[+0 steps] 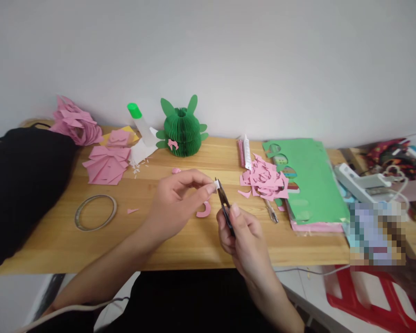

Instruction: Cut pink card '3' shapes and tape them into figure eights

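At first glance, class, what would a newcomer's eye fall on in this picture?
Centre front, the left hand pinches a small white paper scrap at the tips of black scissors gripped in the right hand. Behind them, by the wall, stands a green honeycomb paper ornament; a heap of pink paper offcuts lies to its right.
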The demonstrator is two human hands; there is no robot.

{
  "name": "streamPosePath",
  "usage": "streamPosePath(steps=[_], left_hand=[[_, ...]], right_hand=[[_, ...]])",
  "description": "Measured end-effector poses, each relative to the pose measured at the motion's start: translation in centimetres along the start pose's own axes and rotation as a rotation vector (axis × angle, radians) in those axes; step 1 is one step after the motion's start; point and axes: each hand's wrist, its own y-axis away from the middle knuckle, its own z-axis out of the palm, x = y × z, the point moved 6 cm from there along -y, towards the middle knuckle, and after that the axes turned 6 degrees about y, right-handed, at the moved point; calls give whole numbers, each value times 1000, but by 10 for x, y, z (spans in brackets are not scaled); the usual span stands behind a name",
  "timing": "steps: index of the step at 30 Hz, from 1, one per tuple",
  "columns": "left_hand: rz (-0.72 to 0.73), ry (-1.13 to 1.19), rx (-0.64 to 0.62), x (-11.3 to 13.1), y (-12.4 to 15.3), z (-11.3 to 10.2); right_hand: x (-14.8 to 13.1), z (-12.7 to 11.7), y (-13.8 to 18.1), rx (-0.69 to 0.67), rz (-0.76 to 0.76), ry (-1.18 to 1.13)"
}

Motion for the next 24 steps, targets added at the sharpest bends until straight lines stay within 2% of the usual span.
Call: streamPosePath(steps=[12,24], left_hand=[[-26,14,15,-2,-1,1],[0,130,-118,-6,-1,0]], right_hand=[[4,-4,-2,25,14,59],[0,-3,-2,7,-16,74]])
